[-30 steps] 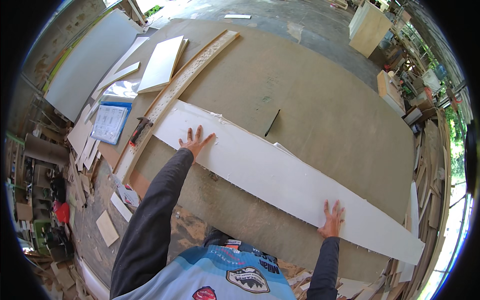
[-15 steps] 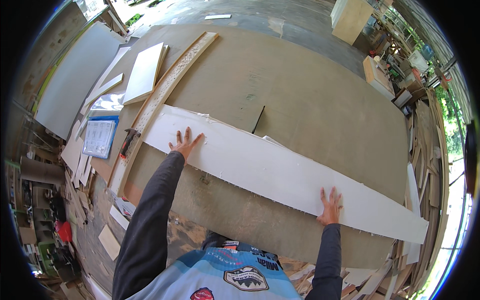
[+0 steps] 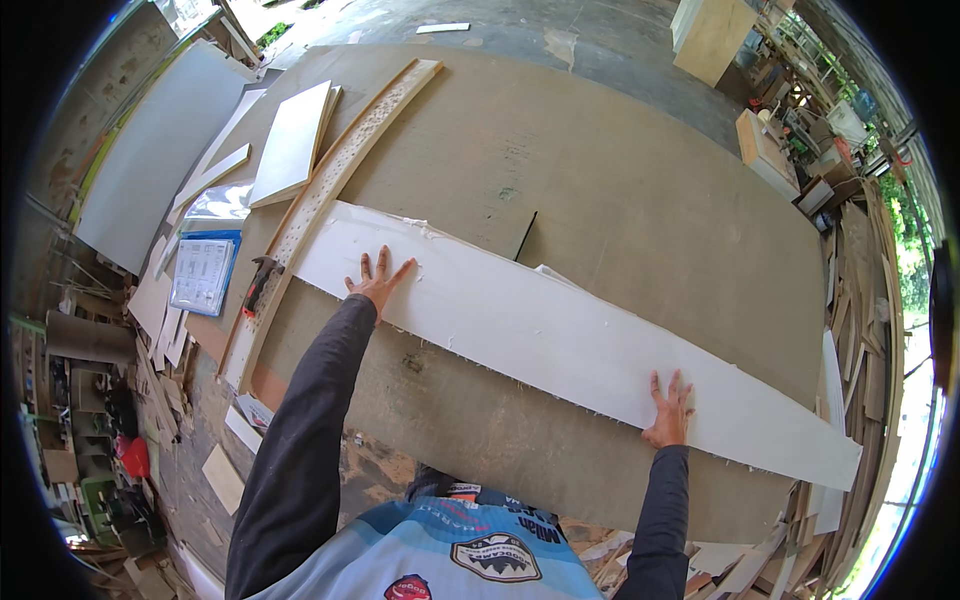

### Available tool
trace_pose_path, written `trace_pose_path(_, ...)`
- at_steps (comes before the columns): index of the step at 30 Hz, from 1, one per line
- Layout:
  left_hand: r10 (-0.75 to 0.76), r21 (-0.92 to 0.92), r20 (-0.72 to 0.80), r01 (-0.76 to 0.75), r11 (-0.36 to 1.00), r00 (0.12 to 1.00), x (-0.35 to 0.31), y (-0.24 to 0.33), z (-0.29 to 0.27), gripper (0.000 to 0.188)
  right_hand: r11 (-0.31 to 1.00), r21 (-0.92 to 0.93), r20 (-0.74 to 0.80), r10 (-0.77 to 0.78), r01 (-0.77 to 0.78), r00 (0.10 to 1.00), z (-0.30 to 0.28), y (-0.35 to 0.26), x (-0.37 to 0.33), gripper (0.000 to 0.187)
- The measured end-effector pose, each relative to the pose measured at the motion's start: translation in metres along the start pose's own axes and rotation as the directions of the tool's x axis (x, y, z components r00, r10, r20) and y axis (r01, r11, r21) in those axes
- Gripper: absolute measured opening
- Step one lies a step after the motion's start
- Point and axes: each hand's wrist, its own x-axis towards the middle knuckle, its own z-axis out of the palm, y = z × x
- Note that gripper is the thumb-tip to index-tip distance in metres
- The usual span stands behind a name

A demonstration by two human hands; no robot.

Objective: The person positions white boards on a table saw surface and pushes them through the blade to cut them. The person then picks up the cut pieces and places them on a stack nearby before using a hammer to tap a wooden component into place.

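Note:
A long white strip (image 3: 540,330) with frayed edges lies slantwise across the brown worktable (image 3: 650,200). Small white lumps show on its far edge near the left end. My left hand (image 3: 376,285) rests on the strip's left part with fingers spread. On its right part my right hand (image 3: 668,412) lies with the fingers apart and the palm near the close edge. Neither hand grips anything. The strip's left end meets a long wooden rail (image 3: 330,190) with a speckled inner face. A claw hammer (image 3: 259,287) with a red and black handle lies on that rail.
Left of the rail are stacked white panels (image 3: 291,145) and a blue folder (image 3: 205,272) with printed sheets. A thin dark piece (image 3: 526,236) touches the strip's far side. Wood offcuts (image 3: 855,320) pile up along the right edge, and more scraps litter the floor at left.
The whole view has shifted slightly. Both hands stay spread on the white strip, with no clear movement of the strip against the rail.

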Motion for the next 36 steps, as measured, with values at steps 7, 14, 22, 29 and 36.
trace_pose_path(7,0.007,0.011,-0.002,-0.007,1.000,1.000,0.004,0.002,-0.008,0.147,1.000,-0.008,-0.010,0.001,-0.001,1.000,-0.002,0.000,0.008,0.126)
trace_pose_path(14,-0.008,0.001,0.016,0.008,1.000,1.000,0.013,0.008,-0.014,0.147,1.000,0.007,-0.013,0.005,-0.004,1.000,-0.008,0.001,0.013,0.128)
trace_pose_path(22,-0.005,-0.018,0.023,0.006,1.000,1.000,0.019,0.007,-0.016,0.146,1.000,-0.004,-0.011,0.010,-0.010,1.000,-0.007,0.005,0.021,0.128)
trace_pose_path(29,-0.003,-0.005,0.028,0.003,1.000,1.000,0.022,0.008,-0.021,0.148,1.000,0.013,-0.025,-0.006,0.006,1.000,-0.010,0.005,0.025,0.131)
trace_pose_path(36,-0.004,0.024,0.022,0.004,1.000,1.000,0.031,0.007,-0.020,0.149,1.000,-0.001,-0.023,-0.004,0.004,1.000,-0.013,0.005,0.031,0.132)
